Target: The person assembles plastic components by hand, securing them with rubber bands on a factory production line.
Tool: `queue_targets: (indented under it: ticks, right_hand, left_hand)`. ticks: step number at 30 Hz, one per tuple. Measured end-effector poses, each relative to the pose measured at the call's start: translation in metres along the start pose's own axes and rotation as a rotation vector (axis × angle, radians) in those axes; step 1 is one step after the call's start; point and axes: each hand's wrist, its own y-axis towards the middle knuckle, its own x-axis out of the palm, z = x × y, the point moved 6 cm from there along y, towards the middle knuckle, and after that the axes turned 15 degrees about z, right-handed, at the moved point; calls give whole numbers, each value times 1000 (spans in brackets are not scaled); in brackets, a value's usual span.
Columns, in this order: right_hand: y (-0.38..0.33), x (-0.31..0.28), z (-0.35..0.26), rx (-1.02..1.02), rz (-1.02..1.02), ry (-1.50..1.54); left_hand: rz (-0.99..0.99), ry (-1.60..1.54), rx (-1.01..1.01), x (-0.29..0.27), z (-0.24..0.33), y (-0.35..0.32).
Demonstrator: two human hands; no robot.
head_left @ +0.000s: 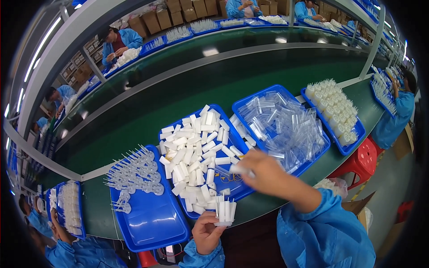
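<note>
**Hands at the Parts Trays**

While the left hand grips a small cluster of white tubes upright at the bench edge, the right hand pinches one white tube, blurred, above the blue tray of white tubes. Just right sits a tray of clear tubes.

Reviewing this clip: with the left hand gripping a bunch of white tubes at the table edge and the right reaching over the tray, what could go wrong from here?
1. The left hand holds a bundle of white tubes upright at the table's near edge; a loose one could slip out and drop to the floor.
2. The right hand, blurred in motion over the middle blue tray, might knock heaped white pieces over its rim.
</note>
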Motion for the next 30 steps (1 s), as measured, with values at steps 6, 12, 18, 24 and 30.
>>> queue_targets:
  ticks: [6,12,18,24,30]
  right_hand:
    - [35,-94,61,-31,444,-390]
    - [28,-104,73,-66,497,-475]
    - [13,-98,62,196,354,132]
    - [-10,-108,92,474,481,553]
    - [-11,-141,107,318,757,360]
  left_hand:
    - [-33,-11,-45,9,-7,1]
    - [-123,15,-50,31,-14,8]
    - [-162,61,-110,30,-30,8]
    - [-181,118,-87,32,-36,9]
    - [-215,187,-45,29,-39,7]
